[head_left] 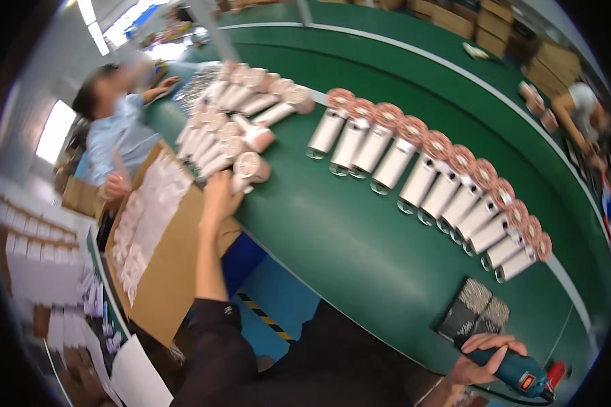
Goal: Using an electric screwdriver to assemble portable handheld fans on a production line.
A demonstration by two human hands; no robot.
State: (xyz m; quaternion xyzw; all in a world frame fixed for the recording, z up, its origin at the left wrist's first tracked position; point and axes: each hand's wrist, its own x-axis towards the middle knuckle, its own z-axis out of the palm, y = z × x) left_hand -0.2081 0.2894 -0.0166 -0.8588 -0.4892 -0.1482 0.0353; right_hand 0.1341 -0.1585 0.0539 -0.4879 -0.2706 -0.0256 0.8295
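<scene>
My left hand [220, 193] reaches out to the near side of a pile of white tubular parts with round pale-pink heads [251, 105]. Its fingers are closed round the handle of the nearest white-and-pink part [252, 167]; the fingertips are partly hidden. Low on the right, my right hand [485, 359] is wrapped round a teal electric screwdriver [516, 372]. Just beyond that hand sits a black two-part tray of small screws [463, 315]. A slanting row of several similar white tubes with pink ring-shaped heads [419, 180] lies on the green table [319, 230].
An open cardboard box [166, 261] of whitish wrapped parts stands against the table at left. Beside it a person in a light blue shirt [119, 129] works. Another person [584, 119] is across the table at far right. Cardboard boxes [495, 27] line the back.
</scene>
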